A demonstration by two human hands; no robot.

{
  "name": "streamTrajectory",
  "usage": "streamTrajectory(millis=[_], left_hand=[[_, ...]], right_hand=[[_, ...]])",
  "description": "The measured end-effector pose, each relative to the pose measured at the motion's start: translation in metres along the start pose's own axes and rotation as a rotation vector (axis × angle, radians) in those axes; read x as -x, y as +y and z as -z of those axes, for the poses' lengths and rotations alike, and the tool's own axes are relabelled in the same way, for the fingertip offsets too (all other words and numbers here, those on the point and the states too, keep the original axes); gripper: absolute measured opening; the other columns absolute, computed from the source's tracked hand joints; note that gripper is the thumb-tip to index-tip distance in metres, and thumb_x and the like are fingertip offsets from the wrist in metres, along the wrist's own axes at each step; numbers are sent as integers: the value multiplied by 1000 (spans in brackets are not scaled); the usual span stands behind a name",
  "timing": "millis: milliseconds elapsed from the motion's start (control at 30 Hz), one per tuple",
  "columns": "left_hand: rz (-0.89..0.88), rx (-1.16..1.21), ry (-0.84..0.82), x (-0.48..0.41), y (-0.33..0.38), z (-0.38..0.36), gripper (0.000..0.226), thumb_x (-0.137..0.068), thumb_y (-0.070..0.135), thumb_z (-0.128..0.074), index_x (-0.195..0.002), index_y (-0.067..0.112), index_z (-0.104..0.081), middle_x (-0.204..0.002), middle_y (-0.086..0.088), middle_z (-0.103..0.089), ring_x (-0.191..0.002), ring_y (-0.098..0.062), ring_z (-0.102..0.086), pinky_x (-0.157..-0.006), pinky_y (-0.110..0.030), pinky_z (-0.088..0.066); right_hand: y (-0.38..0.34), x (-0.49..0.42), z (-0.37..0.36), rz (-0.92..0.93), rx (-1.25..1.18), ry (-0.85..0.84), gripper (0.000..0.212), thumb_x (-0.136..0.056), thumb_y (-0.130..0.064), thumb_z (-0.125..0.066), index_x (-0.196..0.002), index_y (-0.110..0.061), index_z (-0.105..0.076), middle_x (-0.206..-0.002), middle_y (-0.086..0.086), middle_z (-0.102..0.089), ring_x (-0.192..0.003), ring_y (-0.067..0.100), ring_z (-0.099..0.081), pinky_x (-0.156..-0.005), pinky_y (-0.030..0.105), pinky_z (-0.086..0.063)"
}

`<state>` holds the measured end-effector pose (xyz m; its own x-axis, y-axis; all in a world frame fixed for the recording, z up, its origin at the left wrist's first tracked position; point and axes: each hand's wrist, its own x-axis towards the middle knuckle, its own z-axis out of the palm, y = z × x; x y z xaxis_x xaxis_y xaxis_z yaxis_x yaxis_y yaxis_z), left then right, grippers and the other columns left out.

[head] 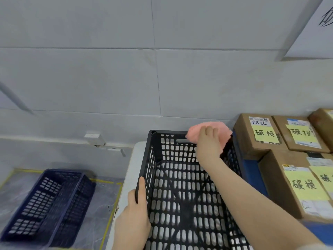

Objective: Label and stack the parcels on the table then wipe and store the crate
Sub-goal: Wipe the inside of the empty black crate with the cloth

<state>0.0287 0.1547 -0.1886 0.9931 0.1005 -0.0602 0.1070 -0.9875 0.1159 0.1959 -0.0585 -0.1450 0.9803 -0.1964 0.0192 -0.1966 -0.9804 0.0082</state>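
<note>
On the surface at 6 o'clock, crate: the black slotted crate [176, 152] stands upright right in front of you, open side up, with nothing inside it; pale surface shows through the slots of its floor.
Left hand: your left hand [134, 213] grips the crate's left rim at about 7 o'clock, thumb laid over the top edge and fingers curled round the outside of the wall.
Right hand: your right hand [209, 143] reaches across the crate to its far right corner, at about 1 o'clock, fingers curled over a bunched cloth.
Cloth: the pink cloth [223, 130] sits under those fingers, against the crate's far rim, and spills over the corner.
Surface: the white surface [128, 177] carries the crate; its left edge shows at 8 o'clock.
Parcels: the brown cardboard parcels [259, 143] sit just beside the crate at 3 o'clock, on a blue mat [252, 170]; several stand along the wall and a larger one lies nearer you.
Notes: yellow notes [265, 133] with handwritten black characters are stuck on the parcel tops you can see.
Blue crate: a second, dark blue crate [48, 202] rests on the floor at 8 o'clock, well apart from the surface, inside yellow tape lines [110, 181].
Wall: a grey panelled wall [108, 78] fills 12 o'clock, with a white sheet [317, 33] at 2 o'clock.
</note>
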Motion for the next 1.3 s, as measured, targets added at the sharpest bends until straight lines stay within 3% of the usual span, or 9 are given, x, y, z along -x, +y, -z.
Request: streamTrajectory(millis=[233,367,433,633,767,900,1000,1100,1300], left_hand=[[-15,-19,17,0,-3,1,103,-79,15,-45,-134,27,42,-138,6,-28,-56,-12,-36,-49,-24,-30],[-130,78,163,1,2,13,109,-37,-4,-75,-141,5,-43,-92,-10,-60,-35,-15,-20,-31,-22,-14],[-179,96,225,2,3,13,103,-31,-11,-72,-132,1,-54,-80,-12,-58,-39,-9,-3,-37,-15,-1],[-96,93,80,6,3,12,104,-49,-10,-70,-145,7,-35,-91,-11,-57,-37,-7,-10,-36,-17,-1],[-26,17,-3,4,-3,5,95,-84,10,-43,-143,22,31,-127,3,-34,-52,-9,-42,-41,-21,-31],[-30,6,-70,1,-2,9,92,-88,13,-39,-140,23,37,-133,2,-27,-64,-10,-49,-55,-22,-42],[-25,-54,-77,-1,-4,4,96,-85,14,-40,-131,25,43,-135,4,-27,-59,-12,-41,-51,-22,-35],[-6,-52,-70,-2,-6,2,98,-83,16,-44,-138,26,37,-132,3,-30,-58,-15,-40,-50,-23,-35],[14,22,-50,-14,-5,9,95,-85,8,-49,-149,27,18,-132,-4,-34,-67,-22,-53,-54,-33,-46]], right_hand=[[-120,8,-4,500,-307,-84,78,-80,5,-54,-148,-3,-18,-155,13,-19,-144,30,-13,-115,37,-17],[-72,-4,2,571,-123,-59,70,-80,3,-57,-144,-9,-32,-148,7,-32,-136,26,-27,-101,44,-42],[-25,-5,5,500,-11,-48,63,-82,-1,-58,-140,-11,-36,-144,5,-36,-132,24,-32,-94,43,-48],[79,-3,11,174,98,-51,53,-88,-6,-56,-137,-8,-35,-138,8,-40,-129,25,-33,-92,39,-50],[40,-8,10,32,41,-172,67,-83,-5,-62,-143,-6,-32,-144,10,-36,-135,28,-29,-104,41,-41],[-38,-15,17,63,-189,-253,44,-80,-3,-56,-122,-17,-53,-110,4,-56,-97,23,-47,-88,36,-44],[-87,-4,9,503,-353,-286,69,-78,12,-48,-143,-10,-35,-148,8,-33,-128,26,-33,-107,38,-32],[-82,-6,11,661,-182,-217,74,-78,11,-53,-146,-9,-31,-153,7,-26,-138,27,-20,-113,40,-26],[72,-2,32,321,-317,263,82,-73,15,-54,-147,-10,-31,-149,10,-37,-138,31,-27,-111,45,-26]])
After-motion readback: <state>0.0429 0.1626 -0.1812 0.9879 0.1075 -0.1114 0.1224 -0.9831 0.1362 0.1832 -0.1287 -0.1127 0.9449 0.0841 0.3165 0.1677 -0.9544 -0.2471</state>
